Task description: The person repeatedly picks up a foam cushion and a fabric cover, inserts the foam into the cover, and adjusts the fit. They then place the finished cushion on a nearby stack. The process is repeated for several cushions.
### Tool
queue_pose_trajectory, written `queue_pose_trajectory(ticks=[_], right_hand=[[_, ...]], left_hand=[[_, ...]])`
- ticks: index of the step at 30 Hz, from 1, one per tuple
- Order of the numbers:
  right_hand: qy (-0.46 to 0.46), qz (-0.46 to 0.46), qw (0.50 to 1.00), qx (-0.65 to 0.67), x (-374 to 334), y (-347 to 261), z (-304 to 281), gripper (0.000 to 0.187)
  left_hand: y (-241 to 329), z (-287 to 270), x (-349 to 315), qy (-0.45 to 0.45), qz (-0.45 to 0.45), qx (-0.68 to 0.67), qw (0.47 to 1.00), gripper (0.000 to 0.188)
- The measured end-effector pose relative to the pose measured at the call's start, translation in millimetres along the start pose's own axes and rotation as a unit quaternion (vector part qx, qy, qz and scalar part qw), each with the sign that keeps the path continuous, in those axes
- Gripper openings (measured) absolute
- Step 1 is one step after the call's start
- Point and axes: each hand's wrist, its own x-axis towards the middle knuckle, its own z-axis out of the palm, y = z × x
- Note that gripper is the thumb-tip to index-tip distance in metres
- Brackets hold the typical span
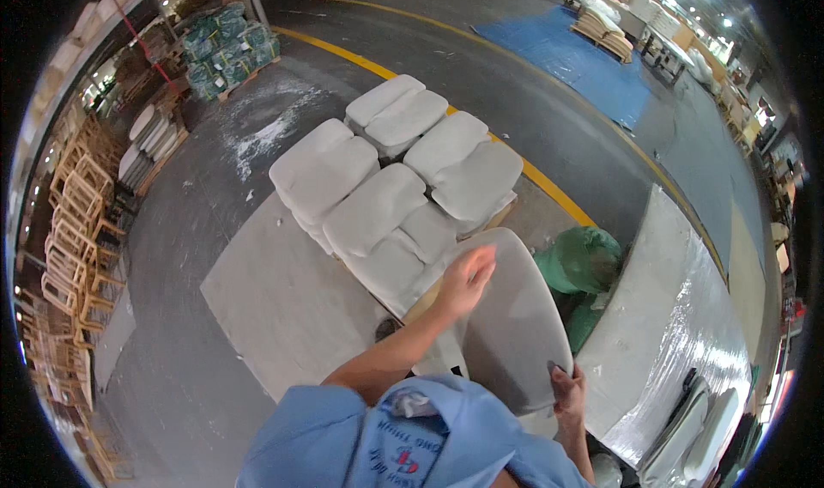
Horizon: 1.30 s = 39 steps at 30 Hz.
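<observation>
A large light-grey padded chair cushion [518, 333] is tilted up in front of my body. My right hand [566, 391] grips its lower right edge, with the thumb on the near face. My left hand [469, 277] is over the cushion's upper left part, fingers stretched out and slightly blurred; whether the palm touches the surface I cannot tell. Just beyond it, several similar pale cushions [378, 209] are stacked in rows on a pallet, some overlapping.
Green bags [579, 260] sit right of the cushion, beside a plastic-wrapped table surface [661, 325]. More cushions [699, 432] stand at the lower right. Wooden chair frames [77, 239] line the left side. Green wrapped bundles [227, 50] and a blue floor sheet [575, 59] lie farther off.
</observation>
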Motion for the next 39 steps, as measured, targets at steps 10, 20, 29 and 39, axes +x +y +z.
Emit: queue_pose_trajectory(ticks=[10,20,29,39], right_hand=[[0.023,0.233,0.972,0.024,105,166,262,0.077],[0.179,0.279,0.941,-0.070,189,193,224,0.059],[0.094,0.286,0.949,-0.096,322,243,313,0.091],[0.192,0.140,0.969,0.067,416,284,355,0.082]], left_hand=[[-82,-315,-92,-0.027,-0.315,0.065,0.947,0.028],[-112,-384,-70,0.044,-0.427,0.024,0.903,0.029],[-81,-409,-101,-0.003,-0.474,0.198,0.858,0.029],[-53,-400,-156,-0.015,-0.650,0.138,0.748,0.043]])
